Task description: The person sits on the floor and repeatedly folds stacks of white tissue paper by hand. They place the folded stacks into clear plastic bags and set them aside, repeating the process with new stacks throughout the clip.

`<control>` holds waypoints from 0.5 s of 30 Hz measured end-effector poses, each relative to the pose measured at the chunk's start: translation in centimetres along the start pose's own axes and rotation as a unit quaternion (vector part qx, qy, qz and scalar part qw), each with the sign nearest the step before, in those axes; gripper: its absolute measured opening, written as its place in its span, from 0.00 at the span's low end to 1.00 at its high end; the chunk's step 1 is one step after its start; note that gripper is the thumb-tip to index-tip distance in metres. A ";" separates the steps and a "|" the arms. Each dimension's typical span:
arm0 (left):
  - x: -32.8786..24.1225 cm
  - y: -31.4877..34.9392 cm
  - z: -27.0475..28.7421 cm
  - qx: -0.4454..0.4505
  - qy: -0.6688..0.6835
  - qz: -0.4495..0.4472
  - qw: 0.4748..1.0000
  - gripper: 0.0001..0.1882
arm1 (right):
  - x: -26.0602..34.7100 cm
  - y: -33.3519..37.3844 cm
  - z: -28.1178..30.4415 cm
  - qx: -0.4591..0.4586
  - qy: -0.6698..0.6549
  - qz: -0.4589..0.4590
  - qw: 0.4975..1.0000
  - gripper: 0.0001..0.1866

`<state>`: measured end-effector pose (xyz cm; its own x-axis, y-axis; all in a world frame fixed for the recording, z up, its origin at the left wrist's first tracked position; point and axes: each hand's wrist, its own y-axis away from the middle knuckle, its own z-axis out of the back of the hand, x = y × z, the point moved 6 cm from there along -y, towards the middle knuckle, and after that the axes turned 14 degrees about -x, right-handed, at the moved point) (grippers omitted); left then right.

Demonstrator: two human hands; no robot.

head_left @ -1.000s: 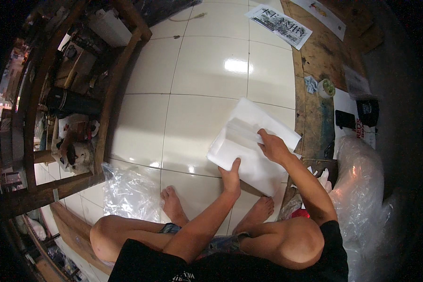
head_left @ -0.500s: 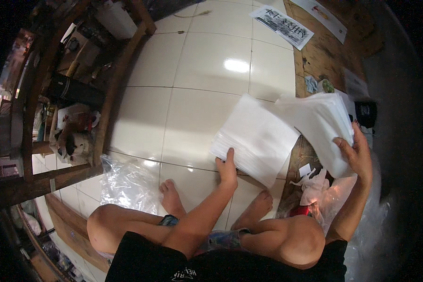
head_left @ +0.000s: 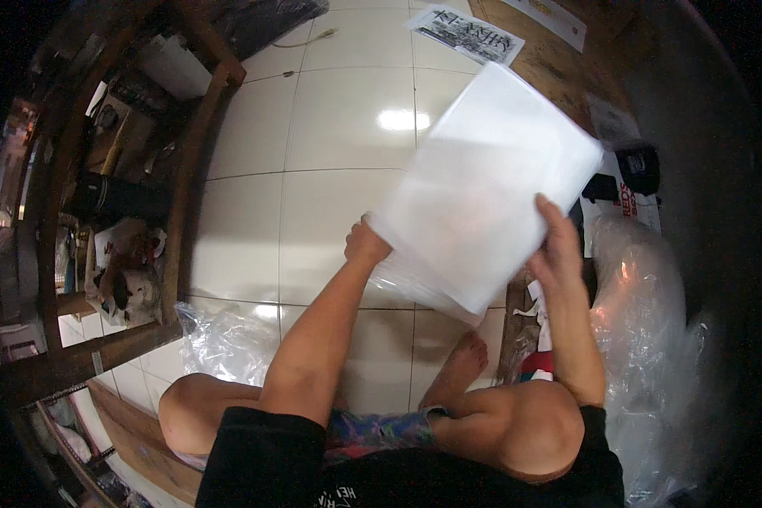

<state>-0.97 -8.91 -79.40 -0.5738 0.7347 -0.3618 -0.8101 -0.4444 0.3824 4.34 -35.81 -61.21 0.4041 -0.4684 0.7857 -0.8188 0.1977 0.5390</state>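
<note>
A thick stack of translucent white plastic sheets [head_left: 491,182] is held up at a slant above the tiled floor. My left hand [head_left: 367,243] is closed round its left corner, with the fingers partly hidden. On the right edge, my right hand [head_left: 559,245] grips the stack with the thumb on top and its fingers underneath. The lower left edge of the sheets looks loose and slightly blurred. Both bare feet are near the floor below; the right foot [head_left: 457,368] shows plainly.
A wooden shelf [head_left: 186,220] with assorted items runs along the left. Crumpled clear plastic [head_left: 229,343] lies beside my left knee, and a large clear plastic bag [head_left: 643,339] is at my right. A printed sheet [head_left: 466,34] lies at the far edge by a wooden board [head_left: 550,51].
The two separate piles of sheets, one in each hand, now appear together as one stack. My right hand has moved left and inward; my left hand has moved up and left.
</note>
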 end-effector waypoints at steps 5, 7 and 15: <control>0.1 2.7 -2.4 -0.002 0.028 -0.019 0.999 0.22 | -12.3 0.2 4.2 -0.082 -0.117 -0.128 0.981 0.16; -0.2 4.3 -2.0 0.008 0.024 -0.022 0.999 0.19 | -16.4 0.2 6.0 -0.127 -0.123 -0.133 0.975 0.16; 0.9 6.2 -3.5 -0.052 0.042 -0.034 0.997 0.21 | -18.5 -0.4 7.2 -0.176 -0.120 -0.109 0.971 0.18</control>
<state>-6.95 -12.81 -80.37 -0.5214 0.7217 -0.4553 -0.8532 -0.4486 0.2661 -5.76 -33.46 -78.13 0.4114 -0.7109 0.5705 -0.5174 0.3331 0.7882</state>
